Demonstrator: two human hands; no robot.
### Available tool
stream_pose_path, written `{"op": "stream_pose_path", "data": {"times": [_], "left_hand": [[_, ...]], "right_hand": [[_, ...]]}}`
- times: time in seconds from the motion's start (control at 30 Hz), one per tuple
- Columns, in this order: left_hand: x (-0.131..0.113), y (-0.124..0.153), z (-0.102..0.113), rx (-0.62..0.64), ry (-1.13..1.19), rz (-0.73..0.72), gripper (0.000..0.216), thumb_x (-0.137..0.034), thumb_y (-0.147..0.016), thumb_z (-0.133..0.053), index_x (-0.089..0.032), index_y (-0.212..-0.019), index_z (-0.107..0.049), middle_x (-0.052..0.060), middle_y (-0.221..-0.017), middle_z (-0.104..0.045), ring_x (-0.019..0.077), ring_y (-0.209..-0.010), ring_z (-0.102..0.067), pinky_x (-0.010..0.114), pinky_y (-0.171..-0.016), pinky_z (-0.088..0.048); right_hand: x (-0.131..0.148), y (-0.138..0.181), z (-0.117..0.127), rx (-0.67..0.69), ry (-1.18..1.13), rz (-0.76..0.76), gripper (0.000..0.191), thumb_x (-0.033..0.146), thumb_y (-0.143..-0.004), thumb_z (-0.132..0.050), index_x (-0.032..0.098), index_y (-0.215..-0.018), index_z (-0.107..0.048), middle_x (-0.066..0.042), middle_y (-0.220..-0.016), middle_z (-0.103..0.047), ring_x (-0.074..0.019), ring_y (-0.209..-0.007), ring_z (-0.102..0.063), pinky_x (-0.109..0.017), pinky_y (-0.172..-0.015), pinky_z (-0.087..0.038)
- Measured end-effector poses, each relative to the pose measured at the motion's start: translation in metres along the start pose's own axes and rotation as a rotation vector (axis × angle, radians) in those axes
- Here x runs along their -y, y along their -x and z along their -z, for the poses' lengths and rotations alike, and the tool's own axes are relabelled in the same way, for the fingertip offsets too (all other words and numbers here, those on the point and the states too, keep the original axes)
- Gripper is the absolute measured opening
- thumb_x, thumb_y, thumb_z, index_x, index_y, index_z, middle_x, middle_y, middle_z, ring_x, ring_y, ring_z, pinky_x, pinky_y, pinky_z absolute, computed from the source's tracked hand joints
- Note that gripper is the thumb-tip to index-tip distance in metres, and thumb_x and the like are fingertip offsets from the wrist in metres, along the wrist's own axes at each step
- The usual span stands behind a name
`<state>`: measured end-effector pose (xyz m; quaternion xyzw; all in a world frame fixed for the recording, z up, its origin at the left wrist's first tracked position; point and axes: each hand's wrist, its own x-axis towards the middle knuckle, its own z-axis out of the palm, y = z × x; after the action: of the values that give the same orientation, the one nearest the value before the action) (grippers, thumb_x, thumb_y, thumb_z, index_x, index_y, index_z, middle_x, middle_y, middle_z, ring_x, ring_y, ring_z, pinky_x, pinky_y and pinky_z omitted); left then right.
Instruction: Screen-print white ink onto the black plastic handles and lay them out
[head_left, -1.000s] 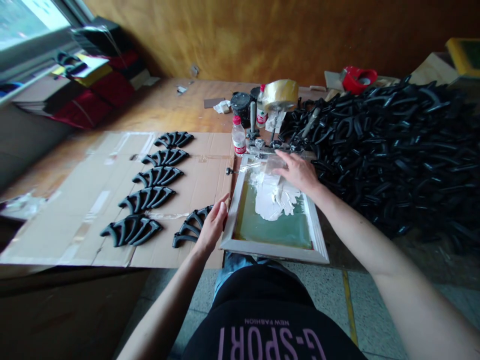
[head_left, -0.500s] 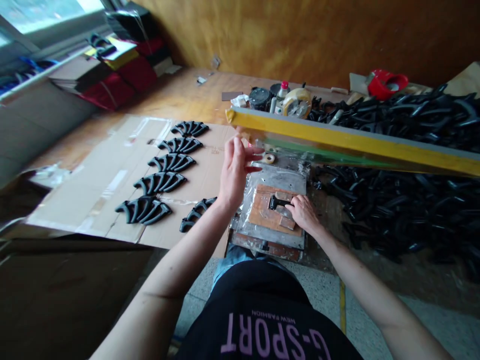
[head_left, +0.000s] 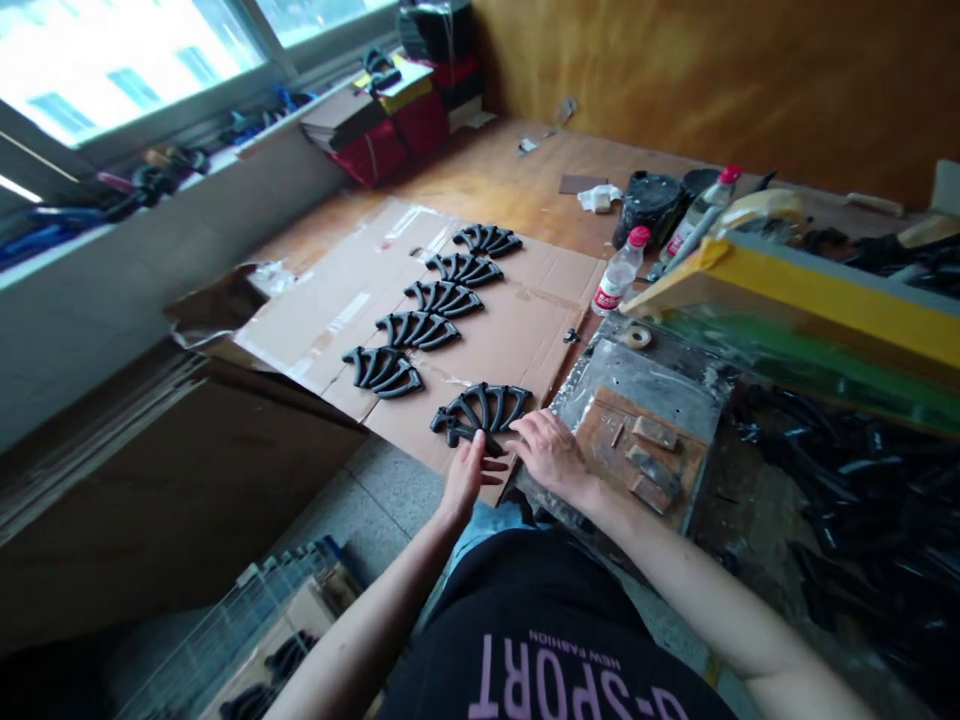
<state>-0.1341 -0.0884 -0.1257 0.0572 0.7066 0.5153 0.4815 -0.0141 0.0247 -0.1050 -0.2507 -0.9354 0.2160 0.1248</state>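
Note:
My left hand [head_left: 466, 478] is closed on a black curved part [head_left: 493, 447] at the near edge of a fan-shaped row of similar parts [head_left: 487, 402]. Its thumb lies on top and its fingers are spread below. My right hand [head_left: 551, 455] is just right of that part, fingers bent but apart, with fingertips close to the part's end; nothing shows within its grasp. The row rests on a flat cardboard sheet [head_left: 517, 325]. To the right, a wooden block jig [head_left: 611, 425] sits on a grey plate [head_left: 622, 368], with no black part on it.
Several more fans of black parts [head_left: 442, 300] lie farther back on the cardboard. A red-capped bottle [head_left: 619, 272], a tape roll [head_left: 637, 337] and a dark tub [head_left: 646, 205] stand behind the plate. A yellow-edged board [head_left: 825, 300] crosses above a black heap [head_left: 862, 500] at right.
Both hands have come to the near fan on the cardboard. The black part has left the wooden jig, where my right hand had it. The view has turned left.

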Motion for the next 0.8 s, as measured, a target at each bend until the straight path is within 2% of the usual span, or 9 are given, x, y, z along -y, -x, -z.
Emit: {"op": "stream_pose_path", "data": {"times": [0.07,0.13,0.2,0.3,0.4,0.5,0.6,0.73,0.8], "left_hand": [[0.013,-0.018,0.037,-0.116,-0.083,0.047,0.055,-0.069,-0.085,-0.042,-0.015,-0.090,-0.055,0.012,-0.088,-0.072,0.0185,-0.066,-0.069,0.026,-0.052,-0.052],[0.025,-0.033,0.064,-0.180,-0.212,0.125,0.054,-0.065,-0.089,-0.035,-0.016,-0.082,-0.055,0.014,-0.081,-0.072,0.0196,-0.063,-0.069,0.027,-0.052,-0.051],[0.031,-0.045,0.077,-0.165,-0.372,0.174,0.054,-0.062,-0.090,-0.032,-0.016,-0.077,-0.057,0.014,-0.072,-0.071,0.0222,-0.060,-0.068,0.031,-0.052,-0.052],[0.025,-0.064,0.078,-0.121,-0.521,0.183,0.056,-0.062,-0.088,-0.036,-0.016,-0.071,-0.064,0.014,-0.059,-0.068,0.0261,-0.058,-0.068,0.035,-0.056,-0.052],[0.008,-0.088,0.074,-0.134,-0.555,0.176,0.055,-0.060,-0.087,-0.038,-0.017,-0.068,-0.068,0.012,-0.053,-0.066,0.0280,-0.061,-0.068,0.035,-0.061,-0.052],[-0.010,-0.114,0.072,-0.130,-0.591,0.162,0.056,-0.058,-0.088,-0.036,-0.018,-0.066,-0.068,0.012,-0.052,-0.066,0.0272,-0.061,-0.068,0.034,-0.064,-0.052],[-0.022,-0.130,0.075,-0.111,-0.631,0.148,0.058,-0.059,-0.090,-0.034,-0.019,-0.063,-0.065,0.012,-0.053,-0.066,0.0253,-0.056,-0.066,0.033,-0.062,-0.051],[-0.028,-0.119,0.081,-0.100,-0.698,0.140,0.060,-0.067,-0.087,-0.035,-0.020,-0.062,-0.062,0.011,-0.055,-0.066,0.0250,-0.057,-0.065,0.033,-0.062,-0.048],[-0.028,-0.103,0.077,-0.187,-0.803,0.043,0.056,-0.066,-0.087,-0.039,-0.020,-0.070,-0.064,0.010,-0.062,-0.068,0.0259,-0.068,-0.066,0.033,-0.069,-0.048]], "right_hand": [[-0.012,-0.023,-0.010,0.057,0.034,-0.075,0.026,0.040,-0.094,-0.055,0.021,-0.106,-0.066,-0.010,-0.103,-0.067,-0.0252,-0.103,-0.055,-0.036,-0.088,-0.044],[-0.024,-0.045,-0.018,0.173,0.081,-0.187,0.032,0.045,-0.096,-0.050,0.021,-0.108,-0.068,-0.011,-0.101,-0.070,-0.0250,-0.102,-0.058,-0.036,-0.087,-0.044],[-0.031,-0.062,-0.026,0.324,0.104,-0.300,0.039,0.050,-0.097,-0.043,0.023,-0.110,-0.069,-0.011,-0.099,-0.072,-0.0244,-0.099,-0.063,-0.035,-0.084,-0.045],[-0.032,-0.078,-0.037,0.461,0.085,-0.412,0.048,0.056,-0.098,-0.036,0.024,-0.106,-0.072,-0.010,-0.097,-0.074,-0.0235,-0.095,-0.067,-0.034,-0.081,-0.046],[-0.031,-0.085,-0.046,0.422,0.065,-0.388,0.047,0.053,-0.098,-0.039,0.021,-0.109,-0.071,-0.012,-0.100,-0.074,-0.0233,-0.099,-0.067,-0.032,-0.084,-0.046],[-0.034,-0.090,-0.051,0.308,0.096,-0.334,0.045,0.046,-0.098,-0.043,0.016,-0.121,-0.065,-0.014,-0.106,-0.072,-0.0242,-0.105,-0.064,-0.033,-0.090,-0.045],[-0.039,-0.096,-0.055,0.244,0.141,-0.325,0.045,0.043,-0.097,-0.046,0.015,-0.130,-0.059,-0.015,-0.112,-0.068,-0.0251,-0.107,-0.062,-0.033,-0.089,-0.046],[-0.046,-0.098,-0.058,0.281,0.113,-0.316,0.042,0.042,-0.097,-0.047,0.019,-0.130,-0.059,-0.014,-0.114,-0.065,-0.0242,-0.103,-0.063,-0.033,-0.083,-0.048],[-0.047,-0.096,-0.058,0.263,0.103,-0.299,0.040,0.042,-0.097,-0.047,0.020,-0.128,-0.061,-0.012,-0.112,-0.065,-0.0239,-0.101,-0.063,-0.033,-0.083,-0.048]]}}
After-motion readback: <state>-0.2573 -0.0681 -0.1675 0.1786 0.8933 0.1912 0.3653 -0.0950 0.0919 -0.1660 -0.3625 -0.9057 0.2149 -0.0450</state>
